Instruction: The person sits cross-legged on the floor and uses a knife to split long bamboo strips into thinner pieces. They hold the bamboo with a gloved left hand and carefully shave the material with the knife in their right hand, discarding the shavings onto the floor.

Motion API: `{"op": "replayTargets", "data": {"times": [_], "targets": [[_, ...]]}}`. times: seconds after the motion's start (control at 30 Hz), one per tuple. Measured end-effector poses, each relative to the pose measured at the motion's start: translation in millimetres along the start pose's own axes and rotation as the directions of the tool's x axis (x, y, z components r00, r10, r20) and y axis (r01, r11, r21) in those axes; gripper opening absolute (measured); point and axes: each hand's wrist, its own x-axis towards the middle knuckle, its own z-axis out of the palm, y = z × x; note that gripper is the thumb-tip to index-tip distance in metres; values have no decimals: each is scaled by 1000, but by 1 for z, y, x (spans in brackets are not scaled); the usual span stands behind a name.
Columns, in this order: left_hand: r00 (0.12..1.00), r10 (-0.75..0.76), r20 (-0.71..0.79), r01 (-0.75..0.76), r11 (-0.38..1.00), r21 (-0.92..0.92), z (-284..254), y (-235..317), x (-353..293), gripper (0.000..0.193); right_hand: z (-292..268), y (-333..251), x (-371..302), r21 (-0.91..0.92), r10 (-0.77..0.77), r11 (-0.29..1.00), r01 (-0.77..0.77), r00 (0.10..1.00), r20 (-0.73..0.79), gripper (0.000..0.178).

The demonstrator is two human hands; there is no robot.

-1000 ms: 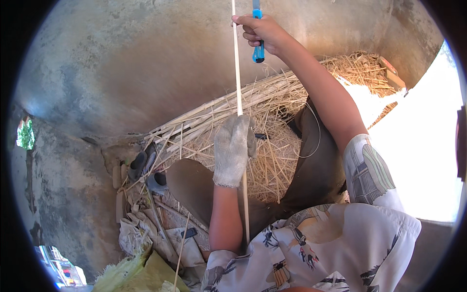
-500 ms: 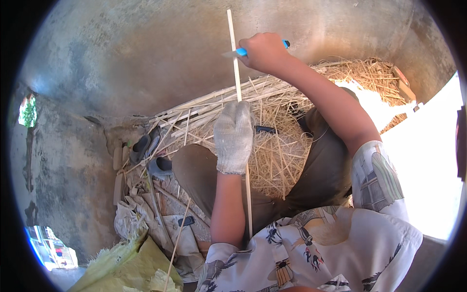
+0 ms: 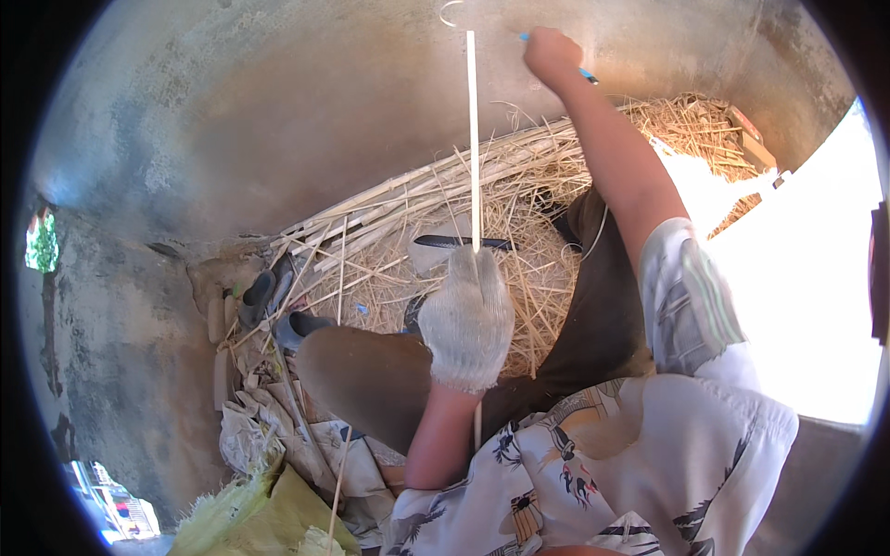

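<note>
My left hand (image 3: 468,320), in a pale knitted glove, is closed around a long, thin bamboo strip (image 3: 474,139). The strip stands out away from me, and its lower end runs back past my wrist toward my shirt. Farther off and to the right, my bare right hand (image 3: 553,57) grips a blue utility knife (image 3: 588,74). Its handle shows on both sides of the fist; the blade cannot be made out. Knife and strip are apart. A thin curled shaving (image 3: 451,14) appears near the strip's far end.
Between my legs lie heaped shavings (image 3: 533,306) and a black curved blade-like object (image 3: 443,241). Long split strips (image 3: 408,199) lean along the wall's foot. Grey shoes (image 3: 298,326) lie at left, a yellow-green sack (image 3: 264,519) at lower left. A concrete wall (image 3: 278,102) curves around.
My right hand with the knife has moved away and to the right, off the strip. My left hand has come nearer to me with the strip. A curled shaving now appears beyond it.
</note>
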Motion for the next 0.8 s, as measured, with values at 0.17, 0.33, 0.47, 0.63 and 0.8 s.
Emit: {"op": "replayTargets", "data": {"times": [0.17, 0.33, 0.47, 0.63, 0.8], "targets": [[982, -188, 2, 164, 848, -504, 19, -51, -8, 27, -23, 7, 10, 339, 62, 934, -109, 987, 147, 32], [849, -244, 468, 482, -3, -876, -14, -28, 2, 27, -64, -84, -83, 310, -376, 883, 352, 926, 21, 26], [885, -219, 410, 407, -61, -911, -27, -24, 20, 27, -53, -100, -101, 267, -491, 811, 521, 853, -175, 19], [886, -401, 234, 390, 370, -843, -21, -20, 32, 31, -55, -111, -121, 200, -694, 665, 719, 695, -189, 14], [936, -76, -344, 53, 996, -77, 10, -36, 35, 26, -44, -118, -129, 146, -728, 679, 720, 686, 4, 10]]}}
